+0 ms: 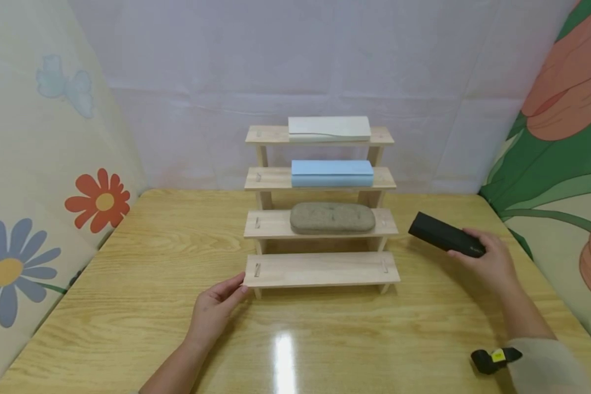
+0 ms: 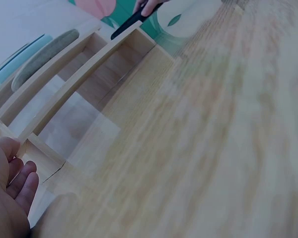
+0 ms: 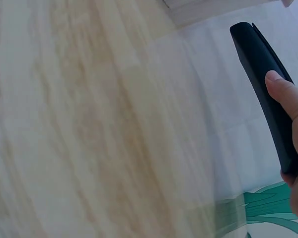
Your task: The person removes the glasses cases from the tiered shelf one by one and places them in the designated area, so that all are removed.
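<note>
A four-step wooden display stand (image 1: 320, 271) stands on the table. My left hand (image 1: 216, 312) pinches the front left corner of its lowest step between thumb and fingers; the left wrist view also shows this hand (image 2: 12, 183) at the step's end. Off the stand's right side, my right hand (image 1: 490, 262) holds a long black glasses case (image 1: 443, 234) by its right end, above the table. In the right wrist view the thumb lies along the black case (image 3: 263, 84). The lowest step carries nothing.
On the upper steps sit a white glasses case (image 1: 329, 129) at the top, a light blue case (image 1: 332, 173) below it and a grey-brown case (image 1: 332, 218) on the third step. Flower-printed cloths (image 1: 98, 202) flank the wooden table (image 1: 177, 235), with a pale cloth (image 1: 202, 65) behind.
</note>
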`<state>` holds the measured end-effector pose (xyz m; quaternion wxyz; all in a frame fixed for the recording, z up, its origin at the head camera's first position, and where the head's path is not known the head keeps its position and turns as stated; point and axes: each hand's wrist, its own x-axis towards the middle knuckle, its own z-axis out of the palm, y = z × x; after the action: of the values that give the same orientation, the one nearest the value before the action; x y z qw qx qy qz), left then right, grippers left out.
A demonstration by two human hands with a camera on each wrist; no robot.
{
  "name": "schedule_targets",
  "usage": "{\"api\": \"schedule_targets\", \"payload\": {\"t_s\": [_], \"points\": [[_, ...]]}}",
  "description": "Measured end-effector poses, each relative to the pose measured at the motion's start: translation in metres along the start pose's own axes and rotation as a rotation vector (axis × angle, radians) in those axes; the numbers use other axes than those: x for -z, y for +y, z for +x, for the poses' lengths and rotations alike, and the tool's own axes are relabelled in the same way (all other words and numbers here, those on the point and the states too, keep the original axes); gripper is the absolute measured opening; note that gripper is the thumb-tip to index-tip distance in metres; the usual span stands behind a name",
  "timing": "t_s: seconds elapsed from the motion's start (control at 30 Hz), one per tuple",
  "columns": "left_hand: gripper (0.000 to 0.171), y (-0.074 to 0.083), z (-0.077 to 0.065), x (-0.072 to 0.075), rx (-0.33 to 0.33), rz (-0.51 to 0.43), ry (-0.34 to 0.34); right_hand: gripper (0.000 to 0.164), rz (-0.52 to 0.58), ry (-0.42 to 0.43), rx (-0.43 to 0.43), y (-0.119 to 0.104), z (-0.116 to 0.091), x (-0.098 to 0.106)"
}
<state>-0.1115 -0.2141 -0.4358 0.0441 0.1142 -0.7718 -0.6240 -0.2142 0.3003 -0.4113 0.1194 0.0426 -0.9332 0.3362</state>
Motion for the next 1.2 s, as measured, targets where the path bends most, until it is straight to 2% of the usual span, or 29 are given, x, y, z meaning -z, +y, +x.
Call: {"api": "schedule_targets", "payload": {"t_s": [0.17, 0.5, 0.87, 1.2], "points": [[0.037, 0.001, 0.000, -0.001, -0.005, -0.004, 0.004, 0.077, 0.019, -0.042, -0.055, 0.008, 0.001, -0.005], [0.036, 0.002, -0.002, -0.002, -0.018, 0.004, 0.013, 0.079, -0.020, -0.077, -0.070, 0.021, 0.006, -0.013], [0.036, 0.000, -0.001, -0.001, -0.015, -0.001, 0.008, 0.076, -0.077, -0.074, -0.056, 0.029, 0.013, -0.020], [0.036, -0.002, -0.001, -0.001, -0.018, -0.020, 0.008, 0.078, -0.062, -0.106, -0.110, 0.032, 0.018, -0.024]]}}
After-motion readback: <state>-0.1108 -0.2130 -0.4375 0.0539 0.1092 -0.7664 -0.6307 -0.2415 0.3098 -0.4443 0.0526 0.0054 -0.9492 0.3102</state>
